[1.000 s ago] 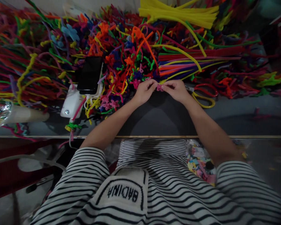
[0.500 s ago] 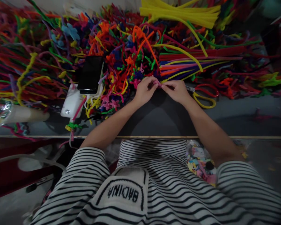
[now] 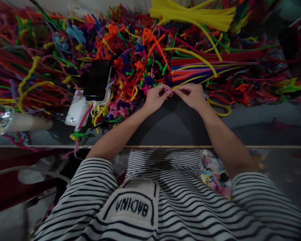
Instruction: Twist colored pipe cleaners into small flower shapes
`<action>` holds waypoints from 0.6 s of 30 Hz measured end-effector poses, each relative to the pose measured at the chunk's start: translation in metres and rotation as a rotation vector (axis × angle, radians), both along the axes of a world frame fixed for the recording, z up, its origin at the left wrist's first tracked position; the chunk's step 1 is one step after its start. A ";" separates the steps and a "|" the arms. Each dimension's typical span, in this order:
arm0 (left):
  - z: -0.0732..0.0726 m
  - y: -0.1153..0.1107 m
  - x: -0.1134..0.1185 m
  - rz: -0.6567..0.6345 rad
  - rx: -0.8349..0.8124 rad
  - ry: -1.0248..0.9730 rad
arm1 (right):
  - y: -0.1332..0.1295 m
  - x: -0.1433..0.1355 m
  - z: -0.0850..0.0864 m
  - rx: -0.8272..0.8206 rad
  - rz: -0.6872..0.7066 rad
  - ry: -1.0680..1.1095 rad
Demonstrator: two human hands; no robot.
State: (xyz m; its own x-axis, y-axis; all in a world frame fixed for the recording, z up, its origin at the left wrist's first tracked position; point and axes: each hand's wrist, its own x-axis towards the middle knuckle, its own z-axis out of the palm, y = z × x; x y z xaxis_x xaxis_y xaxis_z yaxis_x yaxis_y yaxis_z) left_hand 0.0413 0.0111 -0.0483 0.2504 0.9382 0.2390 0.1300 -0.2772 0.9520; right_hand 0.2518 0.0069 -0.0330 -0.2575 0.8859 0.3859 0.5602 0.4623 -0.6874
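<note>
"Easing slightly away from the left hand (image 3: 155, 97) since half a second ago, the right hand (image 3: 192, 96) is now covering more of the scissors (image 3: 223, 101). What are the fingers doing?"

"Both hands are pinching. Left thumb and forefinger are gripping one side of a small pink pipe-cleaner piece (image 3: 171, 91), and the right fingertips are gripping the other."

"Why from two sides?"

"Probably because something that small and bendy is needing steadying from each end. It's hanging between the fingertips, above the dark tabletop (image 3: 170, 127), just in front of the bundle of straight pipe cleaners (image 3: 203, 68). Whether it's touching the surface, I'm not able to tell."

"And the scissors are lying beside the right hand?"

"Yes, handles pointing away from it. I'm guessing they're staying there for easy reach, while the bundle is keeping its stems straight and apart from the curled heap (image 3: 126, 67)."

"How is the pink piece looking?"

"Fuzzy and slim, seemingly curling into a little loop near the left fingertips. Fingers are hiding its ends, so its full shape isn't showing."
</note>
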 end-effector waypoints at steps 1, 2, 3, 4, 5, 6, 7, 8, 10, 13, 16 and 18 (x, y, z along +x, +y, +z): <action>0.000 0.000 0.001 -0.003 -0.024 -0.030 | 0.000 0.001 0.001 0.022 -0.004 -0.008; 0.001 0.000 0.001 -0.008 -0.046 -0.060 | 0.000 0.003 0.001 0.047 -0.004 -0.026; 0.002 0.000 0.002 -0.015 -0.066 -0.089 | -0.001 0.004 0.002 0.074 -0.002 -0.051; 0.004 -0.001 0.002 -0.025 -0.084 -0.117 | -0.002 0.004 0.003 0.100 -0.001 -0.077; 0.006 -0.003 0.002 -0.038 -0.103 -0.145 | -0.003 0.005 0.004 0.124 -0.008 -0.101; 0.009 -0.004 0.002 -0.055 -0.125 -0.171 | -0.004 0.005 0.005 0.145 -0.022 -0.120; 0.012 -0.006 0.001 -0.083 -0.152 -0.193 | -0.005 0.005 0.005 0.163 -0.044 -0.133; 0.016 -0.008 0.001 -0.123 -0.184 -0.205 | -0.006 0.005 0.005 0.178 -0.068 -0.141; 0.021 -0.010 -0.001 -0.238 -0.253 -0.205 | -0.007 0.005 0.005 0.200 -0.086 -0.142; 0.026 -0.010 -0.005 -0.393 -0.326 -0.185 | -0.008 0.003 0.003 0.225 -0.049 -0.112; 0.026 -0.007 -0.008 -0.445 -0.361 -0.166 | -0.011 -0.002 0.002 0.228 -0.034 -0.084; 0.026 -0.007 -0.009 -0.477 -0.359 -0.143 | -0.012 -0.005 0.002 0.210 -0.032 -0.072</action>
State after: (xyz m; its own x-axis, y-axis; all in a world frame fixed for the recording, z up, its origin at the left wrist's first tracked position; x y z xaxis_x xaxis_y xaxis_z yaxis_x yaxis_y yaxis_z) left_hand 0.0326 0.0044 -0.0223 0.6511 0.7589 -0.0091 -0.0656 0.0683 0.9955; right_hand 0.2467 -0.0055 -0.0312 -0.2646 0.7960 0.5444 0.6211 0.5726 -0.5352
